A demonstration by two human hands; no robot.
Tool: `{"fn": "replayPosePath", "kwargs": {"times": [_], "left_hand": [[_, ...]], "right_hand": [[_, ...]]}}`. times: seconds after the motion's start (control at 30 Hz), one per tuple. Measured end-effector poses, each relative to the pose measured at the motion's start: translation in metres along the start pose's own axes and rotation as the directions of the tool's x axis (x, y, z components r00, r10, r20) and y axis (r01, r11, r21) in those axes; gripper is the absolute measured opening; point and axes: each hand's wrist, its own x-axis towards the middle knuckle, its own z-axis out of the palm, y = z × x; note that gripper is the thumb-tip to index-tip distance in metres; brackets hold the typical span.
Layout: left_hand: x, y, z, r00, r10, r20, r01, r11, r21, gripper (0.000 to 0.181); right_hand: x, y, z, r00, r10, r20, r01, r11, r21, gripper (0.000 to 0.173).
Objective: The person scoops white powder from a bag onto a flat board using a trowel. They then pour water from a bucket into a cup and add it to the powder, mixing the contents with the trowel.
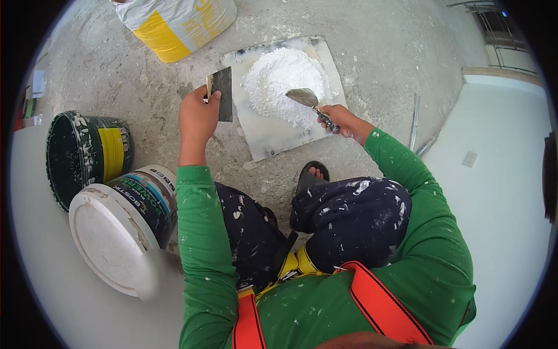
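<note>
A mound of white powder [279, 74] lies spread on a square, stained board [266, 139] on the floor before me. My right hand [342, 120] grips the handle of a pointed trowel [303, 96], whose blade is over the right part of the powder. Whether the blade touches the powder I cannot tell. To the left of the board, my left hand [200, 113] holds a flat rectangular steel plastering blade [223, 94] by its pale back edge. That blade is held up on edge, apart from the powder.
A white and yellow plastic sack [174, 30] stands beyond the board. On my left are a dark open bucket [115, 144] and a white-lidded Bostik bucket [109, 235]. A metal strip [414, 122] lies by the right wall [492, 183]. My sandalled foot [314, 172] is near the board.
</note>
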Motion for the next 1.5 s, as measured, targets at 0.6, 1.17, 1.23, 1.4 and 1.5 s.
{"fn": "replayPosePath", "kwargs": {"times": [0.6, 1.17, 1.23, 1.4, 1.5], "left_hand": [[-0.014, -0.019, -0.024, 0.997, 0.002, -0.074, -0.003, 1.000, -0.007, 0.027], [-0.007, -0.019, -0.013, 0.995, -0.068, -0.067, 0.063, 0.996, -0.065, 0.027], [-0.008, -0.021, -0.017, 0.995, -0.069, -0.075, 0.064, 0.996, -0.063, 0.027], [-0.010, -0.020, -0.018, 0.994, -0.036, -0.103, 0.029, 0.997, -0.066, 0.026], [-0.012, -0.028, -0.019, 0.990, -0.048, -0.129, 0.036, 0.995, -0.095, 0.028]], "right_hand": [[-0.008, 0.000, 0.099, 0.976, 0.022, 0.217, -0.114, 0.900, 0.421, 0.036], [-0.073, -0.172, 0.021, 0.694, -0.613, 0.378, 0.134, -0.406, -0.904, 0.034], [-0.073, -0.175, 0.047, 0.622, -0.610, 0.491, 0.118, -0.547, -0.829, 0.015], [-0.030, -0.152, 0.073, 0.413, -0.461, 0.785, 0.160, -0.812, -0.561, 0.006], [-0.023, -0.149, 0.098, 0.372, -0.442, 0.816, 0.179, -0.828, -0.531, 0.008]]}}
